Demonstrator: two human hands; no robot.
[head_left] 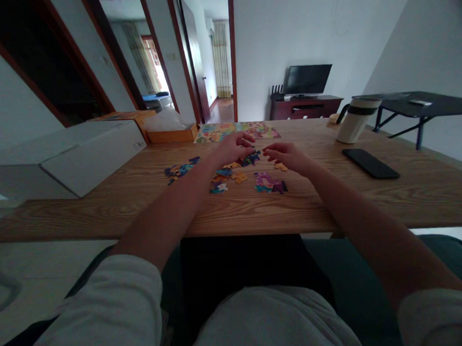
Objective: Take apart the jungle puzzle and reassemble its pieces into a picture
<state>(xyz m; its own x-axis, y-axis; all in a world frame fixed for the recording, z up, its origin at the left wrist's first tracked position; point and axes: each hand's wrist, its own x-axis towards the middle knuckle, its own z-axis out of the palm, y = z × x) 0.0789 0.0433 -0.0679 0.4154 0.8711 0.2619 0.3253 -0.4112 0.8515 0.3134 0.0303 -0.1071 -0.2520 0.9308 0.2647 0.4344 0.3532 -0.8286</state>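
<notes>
Several jigsaw pieces lie in loose clusters on the wooden table (334,203). My left hand (235,147) hovers at the far side of a dark cluster of pieces (249,159), its fingers curled and no piece visible in them. My right hand (287,156) rests nearby, fingertips pointing left, close to a small orange piece (280,167). A purple and pink group of pieces (268,182) lies just below it. Another cluster (181,169) sits further left. A colourful puzzle picture (236,131) lies flat at the far edge.
A large white box (89,155) and an orange tissue box (169,135) stand at the table's left. On the right are a white and black tumbler (356,119) and a black phone (370,163). A dark side table (418,104) stands beyond.
</notes>
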